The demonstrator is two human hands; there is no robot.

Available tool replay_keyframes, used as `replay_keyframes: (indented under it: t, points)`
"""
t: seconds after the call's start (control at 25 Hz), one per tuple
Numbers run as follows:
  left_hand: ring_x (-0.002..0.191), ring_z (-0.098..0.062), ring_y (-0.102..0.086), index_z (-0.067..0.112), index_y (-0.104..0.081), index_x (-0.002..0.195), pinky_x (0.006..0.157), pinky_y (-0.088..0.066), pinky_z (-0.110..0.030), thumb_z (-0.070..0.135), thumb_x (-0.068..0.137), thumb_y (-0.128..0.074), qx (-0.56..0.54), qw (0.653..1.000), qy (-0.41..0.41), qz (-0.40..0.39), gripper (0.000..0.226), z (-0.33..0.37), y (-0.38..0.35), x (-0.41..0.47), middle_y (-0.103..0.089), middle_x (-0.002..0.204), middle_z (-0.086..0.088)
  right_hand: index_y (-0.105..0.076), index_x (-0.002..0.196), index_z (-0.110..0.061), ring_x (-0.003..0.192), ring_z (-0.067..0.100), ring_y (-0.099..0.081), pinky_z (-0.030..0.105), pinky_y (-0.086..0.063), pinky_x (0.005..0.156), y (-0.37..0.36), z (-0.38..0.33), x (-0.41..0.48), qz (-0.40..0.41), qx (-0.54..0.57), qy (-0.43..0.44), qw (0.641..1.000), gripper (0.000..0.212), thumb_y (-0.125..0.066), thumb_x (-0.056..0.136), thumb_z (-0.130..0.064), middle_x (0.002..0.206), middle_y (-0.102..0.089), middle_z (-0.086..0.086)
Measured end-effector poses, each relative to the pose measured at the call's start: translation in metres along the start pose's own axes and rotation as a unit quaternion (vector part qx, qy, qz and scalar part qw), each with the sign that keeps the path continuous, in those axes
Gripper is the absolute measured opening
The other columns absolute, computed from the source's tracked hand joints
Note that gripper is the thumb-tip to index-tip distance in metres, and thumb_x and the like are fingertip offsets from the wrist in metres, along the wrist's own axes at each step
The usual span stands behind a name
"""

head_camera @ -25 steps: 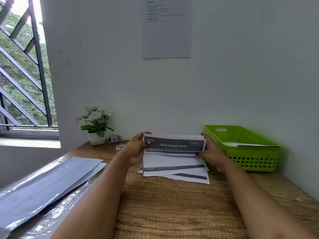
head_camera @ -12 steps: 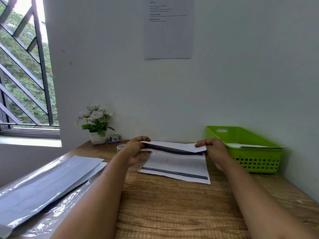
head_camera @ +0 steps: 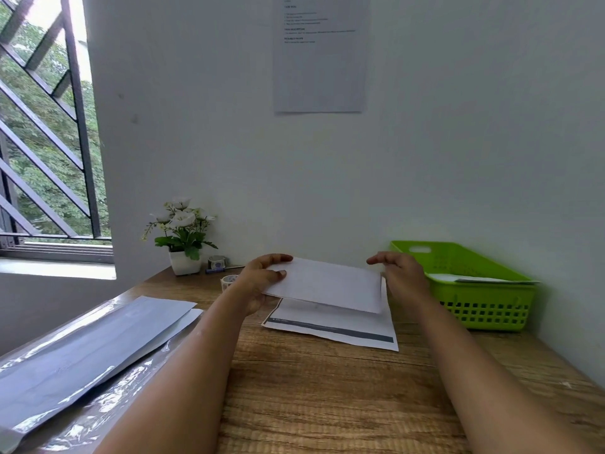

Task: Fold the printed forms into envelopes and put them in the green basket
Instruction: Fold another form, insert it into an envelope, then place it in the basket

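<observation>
A folded printed form (head_camera: pixel 327 285), blank white side up, is held just above the wooden desk. My left hand (head_camera: pixel 262 280) grips its left edge, thumb on top. My right hand (head_camera: pixel 401 276) is at its right edge, fingers bent over the far corner; whether it grips the paper I cannot tell. Beneath lies a stack of flat printed forms (head_camera: pixel 337 329) with dark bands. The green basket (head_camera: pixel 484 309) stands at the right against the wall, with a white paper item inside.
A clear plastic pack of white envelopes (head_camera: pixel 82 352) lies at the left of the desk. A small pot of white flowers (head_camera: pixel 181 237), tape rolls (head_camera: pixel 216 262) and a pen sit near the wall. A window is at far left.
The top printed part of the form has been folded down, so the heading is hidden and the blank back faces up. Both hands stayed at the paper's edges.
</observation>
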State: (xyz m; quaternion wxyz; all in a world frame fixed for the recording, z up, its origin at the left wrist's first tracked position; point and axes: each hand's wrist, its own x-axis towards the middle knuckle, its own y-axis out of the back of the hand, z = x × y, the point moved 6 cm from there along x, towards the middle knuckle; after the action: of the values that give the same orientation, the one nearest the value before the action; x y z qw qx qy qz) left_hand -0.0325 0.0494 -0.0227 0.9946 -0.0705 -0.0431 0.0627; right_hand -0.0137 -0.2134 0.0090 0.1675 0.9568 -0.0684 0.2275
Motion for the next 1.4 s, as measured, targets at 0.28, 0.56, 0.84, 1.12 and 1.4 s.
replay_keyframes:
  t: [0.28,0.56,0.84,1.12,1.4]
  points:
    - [0.09,-0.025,-0.053,0.034,-0.053,0.124,0.079,-0.051,-0.04,-0.015,0.085,-0.05,0.073,0.98,-0.169,-0.078,0.063,0.029,-0.031,-0.008,-0.053,0.11,-0.003,-0.054,0.121,-0.032,0.12,0.018,-0.053,0.048,-0.009,0.111,-0.046,-0.042,-0.021,-0.033,-0.428,0.194,0.882,0.028,-0.045,0.095,-0.038,0.119,-0.064,-0.008]
    - [0.129,-0.017,-0.04,0.031,-0.07,0.106,0.103,-0.033,-0.042,0.036,0.094,-0.05,0.629,0.667,-0.389,0.085,0.024,0.051,-0.06,-0.027,-0.048,0.14,0.008,-0.068,0.1,-0.032,0.095,0.016,-0.063,0.039,-0.008,0.1,-0.045,-0.057,-0.03,0.046,-0.424,0.274,0.862,0.024,-0.045,0.097,-0.025,0.097,-0.07,-0.008]
    - [0.11,-0.019,-0.056,0.028,-0.077,0.085,0.098,-0.038,-0.044,0.024,0.085,-0.064,0.647,0.566,-0.494,0.131,0.013,0.067,-0.063,-0.04,-0.069,0.109,0.016,-0.071,0.077,-0.032,0.074,0.016,-0.067,0.04,-0.017,0.096,-0.029,-0.054,-0.022,0.125,-0.434,0.316,0.835,0.016,-0.067,0.081,-0.017,0.076,-0.07,-0.01]
    - [0.1,-0.023,-0.06,0.021,-0.074,0.092,0.087,-0.044,-0.042,0.018,0.082,-0.068,0.636,0.586,-0.453,0.216,0.012,0.07,-0.021,-0.038,-0.072,0.1,0.008,-0.071,0.077,-0.033,0.072,0.017,-0.068,0.037,-0.018,0.094,-0.01,-0.039,-0.013,0.151,-0.447,0.284,0.835,0.014,-0.069,0.08,-0.02,0.074,-0.07,-0.009]
    - [0.114,-0.015,-0.051,0.028,-0.062,0.122,0.102,-0.028,-0.037,0.056,0.094,-0.036,0.703,0.582,-0.408,0.022,0.048,0.05,-0.086,-0.041,-0.067,0.114,0.006,-0.069,0.074,-0.031,0.072,0.016,-0.067,0.04,-0.02,0.094,-0.037,-0.067,-0.028,0.144,-0.448,0.351,0.809,0.013,-0.069,0.078,-0.019,0.071,-0.068,-0.01]
